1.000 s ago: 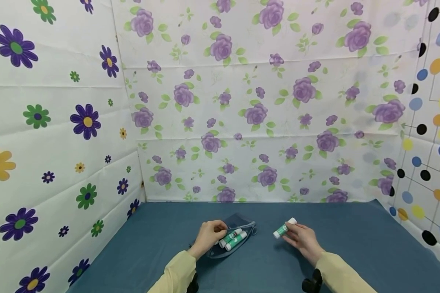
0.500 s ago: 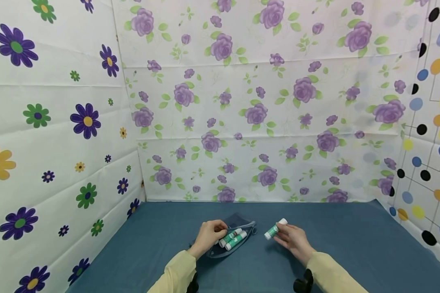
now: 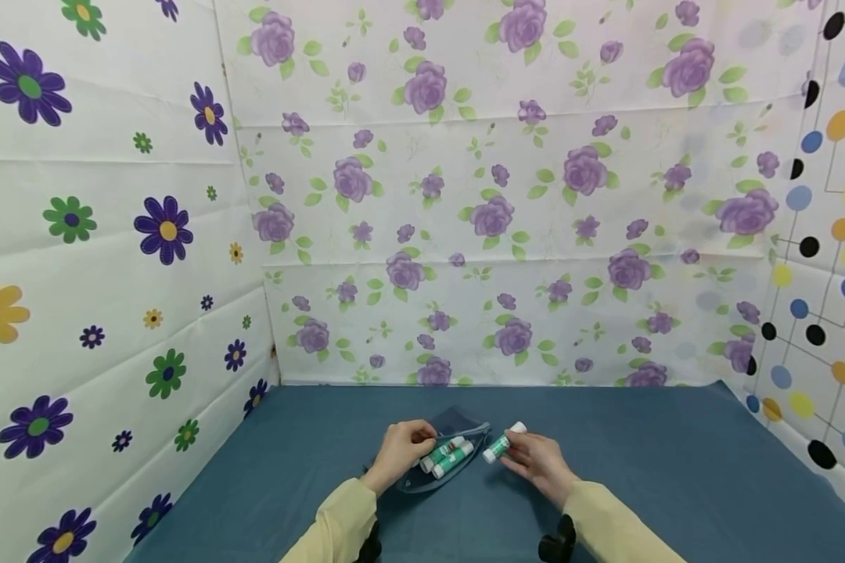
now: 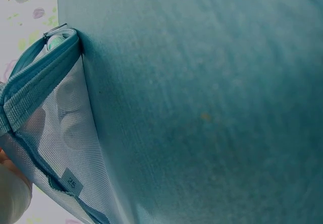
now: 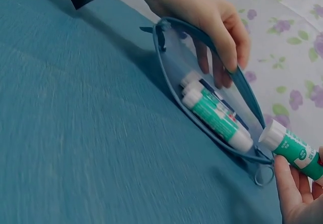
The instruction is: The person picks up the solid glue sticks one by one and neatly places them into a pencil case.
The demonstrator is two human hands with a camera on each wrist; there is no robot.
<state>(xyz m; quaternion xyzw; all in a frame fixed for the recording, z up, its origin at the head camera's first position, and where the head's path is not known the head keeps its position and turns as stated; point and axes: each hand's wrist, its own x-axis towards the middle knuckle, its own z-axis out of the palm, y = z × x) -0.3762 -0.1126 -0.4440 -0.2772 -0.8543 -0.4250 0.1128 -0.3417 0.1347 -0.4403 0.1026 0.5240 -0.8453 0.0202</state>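
Observation:
A blue mesh zip pouch (image 3: 422, 486) lies on the table with its mouth held apart. My left hand (image 3: 398, 452) pinches the pouch's far rim between thumb and fingers, as the right wrist view also shows. Inside lie green-and-white glue sticks (image 5: 216, 117), side by side; at least two show clearly. Just right of the pouch, my right hand (image 3: 539, 463) holds another glue stick (image 3: 504, 442) between thumb and fingers, tilted, its white end near the zipper end. In the left wrist view the mesh side (image 4: 75, 128) shows pale round ends behind it.
The blue cloth table (image 3: 648, 446) spreads around both hands. Flower-patterned sheets (image 3: 493, 234) stand behind and at the left, a dotted one (image 3: 810, 313) at the right. A zipper pull ring (image 5: 264, 175) hangs at the pouch's right end.
My right hand has moved left with the glue stick, from well right of the pouch to close beside it. My left hand and the pouch have stayed in place.

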